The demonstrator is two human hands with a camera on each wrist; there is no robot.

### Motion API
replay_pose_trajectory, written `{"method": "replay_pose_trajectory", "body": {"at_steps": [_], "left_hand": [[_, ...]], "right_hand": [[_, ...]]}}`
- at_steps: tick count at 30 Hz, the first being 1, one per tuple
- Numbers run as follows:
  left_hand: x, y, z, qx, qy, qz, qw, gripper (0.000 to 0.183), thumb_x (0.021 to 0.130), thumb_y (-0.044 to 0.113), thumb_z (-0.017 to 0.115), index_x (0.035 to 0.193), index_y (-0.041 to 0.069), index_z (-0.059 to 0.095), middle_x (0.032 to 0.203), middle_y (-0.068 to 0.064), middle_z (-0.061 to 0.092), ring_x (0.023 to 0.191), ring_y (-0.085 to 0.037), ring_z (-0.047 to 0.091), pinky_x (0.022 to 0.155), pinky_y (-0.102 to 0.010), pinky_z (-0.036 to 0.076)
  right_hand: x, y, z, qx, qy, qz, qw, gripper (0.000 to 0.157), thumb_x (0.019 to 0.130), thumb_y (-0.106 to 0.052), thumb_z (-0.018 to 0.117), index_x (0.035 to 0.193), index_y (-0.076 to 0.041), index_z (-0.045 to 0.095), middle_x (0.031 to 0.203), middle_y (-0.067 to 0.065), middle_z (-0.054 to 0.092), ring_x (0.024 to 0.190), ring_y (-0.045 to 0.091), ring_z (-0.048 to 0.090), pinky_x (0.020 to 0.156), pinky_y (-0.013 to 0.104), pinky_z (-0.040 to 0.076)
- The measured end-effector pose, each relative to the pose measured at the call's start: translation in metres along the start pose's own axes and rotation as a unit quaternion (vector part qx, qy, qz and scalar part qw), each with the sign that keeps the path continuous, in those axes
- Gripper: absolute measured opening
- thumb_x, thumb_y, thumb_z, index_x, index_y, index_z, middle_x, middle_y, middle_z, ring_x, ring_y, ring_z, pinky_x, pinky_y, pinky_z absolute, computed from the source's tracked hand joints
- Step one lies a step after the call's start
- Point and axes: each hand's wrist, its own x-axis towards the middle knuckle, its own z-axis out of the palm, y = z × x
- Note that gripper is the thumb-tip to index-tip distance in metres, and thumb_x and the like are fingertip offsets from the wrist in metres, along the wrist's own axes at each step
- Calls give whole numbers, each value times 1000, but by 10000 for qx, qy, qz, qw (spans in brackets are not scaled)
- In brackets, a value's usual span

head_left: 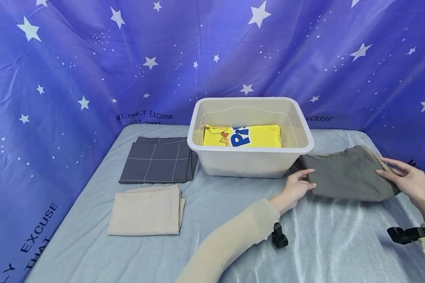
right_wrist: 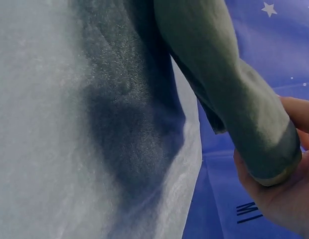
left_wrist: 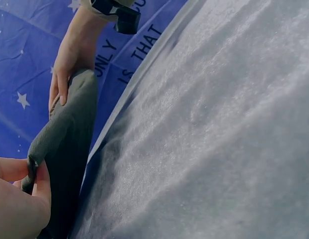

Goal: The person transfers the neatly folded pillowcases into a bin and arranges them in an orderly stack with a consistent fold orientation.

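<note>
A folded dark grey-green cloth (head_left: 350, 177) hangs between my two hands, to the right of the storage bin. My left hand (head_left: 294, 188) pinches its left edge; in the left wrist view, thumb and fingers (left_wrist: 42, 186) close on a fold of the fabric. At the other end, my right hand (head_left: 409, 179) grips the right edge, and the right wrist view shows that hand (right_wrist: 279, 189) around the rolled end of the cloth (right_wrist: 259, 119). Part of the cloth's left end is hidden behind my left hand.
A light plastic bin (head_left: 248, 163) stands at the back of the bed-like surface (head_left: 230, 208), holding a yellow printed cloth (head_left: 262, 135). Left of it lie a dark checked folded cloth (head_left: 156, 161) and a beige folded cloth (head_left: 145, 212). A starry blue curtain (head_left: 205, 47) hangs behind.
</note>
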Motion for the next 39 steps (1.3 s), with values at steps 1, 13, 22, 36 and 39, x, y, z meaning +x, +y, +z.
{"method": "replay_pose_trajectory", "body": {"at_steps": [1, 13, 22, 36, 39], "left_hand": [[-1, 0, -1, -7, -34, -10, 10000, 40, 72, -12, 62, 102, 15, 67, 94, 10, 52, 59, -4, 47, 56, -15, 38], [-16, 10, -5, 225, -509, -104, 9984, 42, 74, -8, 63, 106, 19, 65, 110, 7, 52, 63, -3, 48, 59, -16, 37], [-23, 18, -5, 521, -786, 32, 9955, 44, 74, -7, 63, 108, 21, 64, 101, 7, 58, 61, -2, 46, 51, -16, 33], [-27, 34, -8, 1192, -1296, 497, 9831, 46, 77, -2, 63, 114, 25, 60, 57, 3, 53, 54, -1, 40, 49, -16, 33], [-29, 39, -8, 1274, -1382, 624, 9802, 46, 77, -2, 63, 115, 24, 60, 56, 6, 48, 45, -4, 30, 41, -17, 26]], "right_hand": [[-2, 0, 0, -7, 17, -21, 10000, 53, 85, -36, 56, 133, -34, 36, 125, -7, 37, 91, -18, 36, 65, 10, 37], [-25, 0, -7, 1548, 150, -502, 9866, 44, 83, -11, 60, 117, -39, 52, 76, -39, 53, 63, -16, 50, 48, 10, 39], [-17, 40, -5, 2421, 645, -1166, 9611, 46, 81, 5, 58, 123, -13, 54, 85, -26, 62, 68, -9, 58, 49, 10, 43], [9, 110, -15, 2254, 815, -1783, 9543, 53, 79, 16, 52, 129, 2, 42, 94, -21, 63, 77, -5, 60, 52, 12, 47], [5, 105, -19, 2063, 863, -1740, 9590, 53, 80, 14, 53, 129, -3, 44, 83, -21, 65, 72, -7, 60, 50, 10, 45]]}}
